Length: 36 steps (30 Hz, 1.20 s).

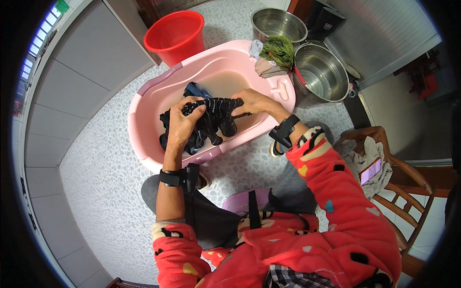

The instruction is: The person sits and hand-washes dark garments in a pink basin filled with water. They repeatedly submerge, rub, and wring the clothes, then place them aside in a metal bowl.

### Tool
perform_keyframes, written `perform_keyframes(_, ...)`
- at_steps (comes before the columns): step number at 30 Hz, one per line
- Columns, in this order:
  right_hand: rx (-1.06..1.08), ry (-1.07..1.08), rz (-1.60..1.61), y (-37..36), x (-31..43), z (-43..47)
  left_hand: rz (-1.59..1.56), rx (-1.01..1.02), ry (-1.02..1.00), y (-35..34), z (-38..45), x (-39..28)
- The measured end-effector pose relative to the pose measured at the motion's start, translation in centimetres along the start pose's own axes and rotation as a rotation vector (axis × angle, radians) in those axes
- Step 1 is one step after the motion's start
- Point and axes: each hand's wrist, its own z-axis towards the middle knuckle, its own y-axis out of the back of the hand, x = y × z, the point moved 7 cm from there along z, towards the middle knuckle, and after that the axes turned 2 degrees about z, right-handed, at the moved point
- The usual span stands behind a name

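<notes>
A wet black garment with pale patterned lines (216,117) is stretched between my hands over a pink plastic tub (138,138). Its left part is in the grip of my left hand (183,120), thumb on top. My right hand (252,102) pinches the right end of the cloth. Under and left of it lies more dark clothing (164,133), and a dark blue piece (196,90) sits just behind. Cloudy water (230,84) shows in the tub. On the tub's far right end rest a green cloth (279,52), a beige cloth (268,68) and a pale blue-grey cloth (255,48).
A red plastic bucket (174,36) stands behind the tub. Two metal pots (318,72) are at its right, with black boots (324,23) beyond. A wooden chair (408,165) at right holds a grey cloth (376,151) and a phone (371,171). A tiled wall runs along the left.
</notes>
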Motion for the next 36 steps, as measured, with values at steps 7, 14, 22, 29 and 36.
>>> perform_keyframes(7, -0.150, 0.011, 0.276, 2.0, -0.5, -0.1, 0.632, 0.119, -0.296, -0.2, -0.5, 0.0)
perform_keyframes(14, -0.154, 0.037, 0.406, 3.1, 0.8, -0.2, 0.467, 0.334, 0.061, -2.2, -0.2, 3.5)
perform_keyframes(22, -0.069, 0.031, -0.029, 3.9, -0.7, -1.4, -0.289, 0.184, 0.131, -2.5, 0.4, 2.2)
perform_keyframes(29, -0.120, 0.040, 0.661, 4.4, -0.6, -1.6, -0.416, 0.031, 0.167, -1.8, 1.1, 3.8)
perform_keyframes(36, -0.434, 0.006, 1.131, -0.1, -0.4, 2.1, -0.394, -0.162, 0.226, -3.4, 2.5, 8.4)
